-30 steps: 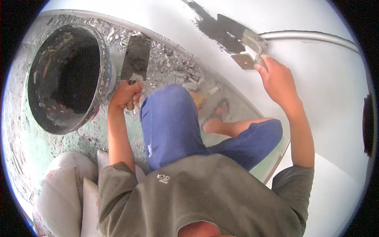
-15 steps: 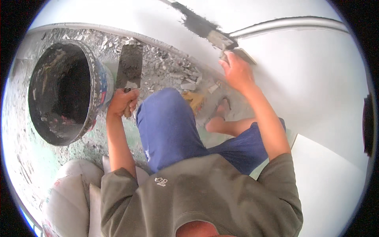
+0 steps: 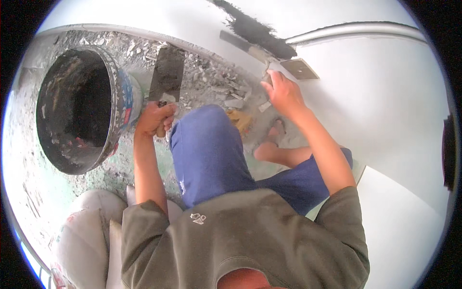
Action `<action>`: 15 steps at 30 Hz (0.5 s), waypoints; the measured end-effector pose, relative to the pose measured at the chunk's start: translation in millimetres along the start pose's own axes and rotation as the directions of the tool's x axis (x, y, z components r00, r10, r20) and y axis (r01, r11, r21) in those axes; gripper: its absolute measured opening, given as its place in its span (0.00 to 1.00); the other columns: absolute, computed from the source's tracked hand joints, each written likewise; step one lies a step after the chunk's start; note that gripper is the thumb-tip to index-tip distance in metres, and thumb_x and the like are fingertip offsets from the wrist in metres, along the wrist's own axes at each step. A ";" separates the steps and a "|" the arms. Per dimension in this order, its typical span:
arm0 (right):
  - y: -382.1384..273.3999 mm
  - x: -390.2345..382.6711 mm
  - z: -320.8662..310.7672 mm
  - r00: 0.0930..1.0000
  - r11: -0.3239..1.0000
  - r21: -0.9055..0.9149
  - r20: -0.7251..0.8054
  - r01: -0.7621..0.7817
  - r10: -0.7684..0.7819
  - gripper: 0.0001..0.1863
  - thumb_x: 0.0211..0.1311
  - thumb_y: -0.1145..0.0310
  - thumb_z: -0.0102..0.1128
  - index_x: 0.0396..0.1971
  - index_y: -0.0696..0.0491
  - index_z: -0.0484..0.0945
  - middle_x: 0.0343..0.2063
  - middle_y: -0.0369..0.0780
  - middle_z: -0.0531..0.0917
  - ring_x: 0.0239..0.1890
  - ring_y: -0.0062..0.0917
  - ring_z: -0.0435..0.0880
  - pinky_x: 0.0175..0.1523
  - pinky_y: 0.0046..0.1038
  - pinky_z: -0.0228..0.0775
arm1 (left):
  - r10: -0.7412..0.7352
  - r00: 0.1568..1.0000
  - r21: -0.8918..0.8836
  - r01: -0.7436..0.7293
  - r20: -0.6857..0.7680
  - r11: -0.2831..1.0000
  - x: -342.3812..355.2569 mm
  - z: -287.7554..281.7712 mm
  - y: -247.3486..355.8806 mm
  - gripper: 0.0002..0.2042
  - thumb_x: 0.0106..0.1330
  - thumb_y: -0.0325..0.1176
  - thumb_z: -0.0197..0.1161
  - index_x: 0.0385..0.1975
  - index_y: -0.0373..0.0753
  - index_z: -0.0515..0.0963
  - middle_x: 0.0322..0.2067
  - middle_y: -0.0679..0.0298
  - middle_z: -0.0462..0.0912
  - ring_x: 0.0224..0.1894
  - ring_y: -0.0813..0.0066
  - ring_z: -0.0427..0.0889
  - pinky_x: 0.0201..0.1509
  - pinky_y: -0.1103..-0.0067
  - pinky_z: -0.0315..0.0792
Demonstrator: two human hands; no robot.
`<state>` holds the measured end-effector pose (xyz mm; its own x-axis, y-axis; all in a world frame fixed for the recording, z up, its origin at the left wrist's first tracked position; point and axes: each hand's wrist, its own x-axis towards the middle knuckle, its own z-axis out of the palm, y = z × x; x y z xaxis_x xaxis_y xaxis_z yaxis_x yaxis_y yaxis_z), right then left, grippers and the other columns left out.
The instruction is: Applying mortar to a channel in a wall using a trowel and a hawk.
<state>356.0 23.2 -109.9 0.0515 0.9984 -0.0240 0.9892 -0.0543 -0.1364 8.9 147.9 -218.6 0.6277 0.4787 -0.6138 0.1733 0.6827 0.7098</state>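
Observation:
My left hand (image 3: 156, 118) is closed round the handle of a wide putty knife (image 3: 167, 72). Its long rectangular blade points away from me over the rubble, smeared dark grey. In my right hand (image 3: 285, 94) is a trowel (image 3: 257, 53) with a narrow blade, its far part dark and the nearer part paler. That blade lies close to the white wall, just below a rough strip of dark grey mortar (image 3: 255, 30); whether it touches the wall I cannot tell. A square plate (image 3: 301, 69) sits on the wall just beyond my right hand.
At the left stands a large bucket (image 3: 114, 96), tilted toward the camera, its inside coated dark. Broken rubble (image 3: 211, 79) lies along the wall's foot. Stuffed pale sacks (image 3: 89, 231) are at the lower left. A white pipe-like strip (image 3: 356, 31) runs along the right wall.
My right hand and trowel have come down a little and away from the mortar strip, uncovering its lower end and the square plate. My left hand with the putty knife has shifted slightly right and up.

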 end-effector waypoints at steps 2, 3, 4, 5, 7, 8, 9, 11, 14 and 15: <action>-5.7 8.4 1.7 0.983 0.983 0.060 0.056 -0.176 0.173 0.19 0.64 0.58 0.56 0.47 0.57 0.69 0.38 0.51 0.81 0.39 0.48 0.81 0.42 0.45 0.73 | -0.015 1.000 0.004 0.015 -0.005 1.000 -1.8 -1.8 -0.6 0.09 0.60 0.31 0.61 0.21 0.38 0.72 0.12 0.69 0.68 0.11 0.81 0.66 0.13 0.81 0.61; -4.4 7.2 3.5 0.984 0.983 0.061 0.058 -0.174 0.170 0.19 0.64 0.58 0.56 0.47 0.57 0.69 0.38 0.51 0.81 0.39 0.48 0.81 0.42 0.45 0.73 | -0.022 1.000 0.006 0.022 -0.006 1.000 -2.0 -3.1 -0.6 0.09 0.60 0.31 0.61 0.21 0.38 0.72 0.12 0.69 0.68 0.11 0.81 0.65 0.13 0.81 0.61; -1.2 3.9 6.3 0.982 0.980 0.060 0.039 -0.189 0.187 0.20 0.64 0.58 0.56 0.47 0.57 0.69 0.37 0.51 0.81 0.39 0.49 0.81 0.43 0.45 0.73 | -0.023 1.000 0.005 0.023 -0.008 1.000 -1.3 -4.9 -2.7 0.09 0.60 0.31 0.61 0.21 0.38 0.72 0.12 0.69 0.68 0.11 0.81 0.65 0.13 0.81 0.61; 1.1 0.6 9.3 0.979 0.977 0.058 0.020 -0.205 0.204 0.20 0.64 0.58 0.56 0.48 0.58 0.69 0.37 0.51 0.82 0.39 0.49 0.81 0.43 0.46 0.73 | -0.015 1.000 -0.018 0.015 -0.010 1.000 0.3 -6.9 -6.2 0.09 0.60 0.31 0.61 0.21 0.38 0.71 0.12 0.68 0.68 0.11 0.81 0.65 0.13 0.81 0.60; -2.7 -12.9 15.9 0.971 0.969 0.057 0.003 -0.238 0.239 0.21 0.64 0.57 0.56 0.48 0.58 0.69 0.37 0.52 0.82 0.39 0.49 0.81 0.43 0.46 0.72 | -0.011 1.000 -0.044 0.011 -0.016 0.999 -1.8 -7.3 -7.5 0.09 0.60 0.32 0.61 0.21 0.38 0.71 0.12 0.68 0.68 0.10 0.81 0.65 0.13 0.81 0.60; -6.1 -19.8 17.2 0.961 0.960 0.056 -0.018 -0.274 0.275 0.22 0.65 0.57 0.56 0.49 0.58 0.69 0.37 0.52 0.82 0.39 0.50 0.81 0.43 0.46 0.72 | -0.017 0.999 -0.036 0.016 -0.034 0.999 -3.5 -7.3 -7.1 0.09 0.60 0.32 0.62 0.21 0.39 0.71 0.12 0.68 0.68 0.10 0.81 0.65 0.13 0.81 0.59; -9.1 -23.9 17.1 0.961 0.960 0.055 -0.017 -0.274 0.276 0.22 0.65 0.57 0.56 0.49 0.58 0.69 0.37 0.52 0.82 0.39 0.50 0.81 0.43 0.46 0.72 | -0.020 0.999 -0.028 0.019 -0.049 0.999 -4.3 -7.0 -5.9 0.09 0.60 0.32 0.62 0.20 0.39 0.71 0.12 0.68 0.68 0.10 0.81 0.65 0.12 0.81 0.59; -15.6 -30.8 16.3 0.938 0.934 0.082 0.014 -0.347 0.347 0.22 0.65 0.57 0.56 0.50 0.58 0.68 0.39 0.52 0.81 0.41 0.49 0.81 0.44 0.46 0.72 | -0.013 0.999 -0.030 0.012 -0.040 0.999 -4.1 -8.7 -6.7 0.10 0.60 0.32 0.62 0.20 0.39 0.71 0.12 0.68 0.68 0.10 0.81 0.65 0.12 0.81 0.59; -31.2 -38.9 14.1 0.903 0.898 0.102 0.059 -0.429 0.425 0.22 0.65 0.58 0.55 0.51 0.59 0.68 0.42 0.53 0.80 0.44 0.49 0.80 0.46 0.46 0.71 | -0.027 0.999 -0.032 0.026 -0.026 0.999 -3.6 -16.0 -13.2 0.10 0.60 0.32 0.62 0.20 0.40 0.70 0.13 0.68 0.68 0.11 0.81 0.65 0.12 0.81 0.59; -37.2 -43.2 13.5 0.903 0.898 0.102 0.059 -0.429 0.425 0.22 0.65 0.58 0.55 0.51 0.59 0.68 0.42 0.53 0.80 0.44 0.49 0.80 0.46 0.46 0.71 | -0.049 0.999 -0.032 0.048 -0.017 0.998 -3.4 -15.6 -12.2 0.09 0.60 0.31 0.62 0.21 0.40 0.70 0.13 0.69 0.69 0.11 0.81 0.65 0.12 0.81 0.59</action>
<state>315.1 -18.1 -117.1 0.4586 0.8778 -0.1382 0.8519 -0.4785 -0.2129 -7.2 146.5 -230.5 0.6056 0.4540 -0.6535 0.1790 0.7225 0.6678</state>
